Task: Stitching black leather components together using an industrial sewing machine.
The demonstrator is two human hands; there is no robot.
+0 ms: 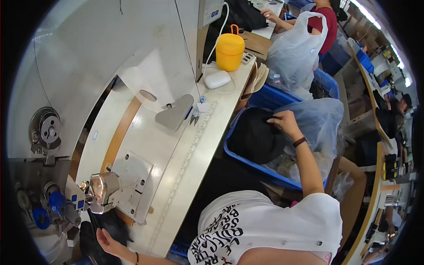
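Observation:
At the lower left, my left hand (109,244) is at the edge of a black cloth piece (90,247), its fingers closed on it. This cloth hangs just below the head of a sewing machine (105,192), and a narrow black strip runs up toward the machine. My right arm reaches out to a blue crate (265,173) on the right. There my right hand (286,123) pinches the top of a black fabric piece (256,137) in a dark pile. The far side of the pile is hidden.
The pale machine table (185,176) carries a yellow lidded container (229,51), a white rounded case (217,79) and small snips (194,115). A clear plastic bag (320,119) lies in the crate. Beyond it, a white bag (293,48) stands near a co-worker in red (324,26).

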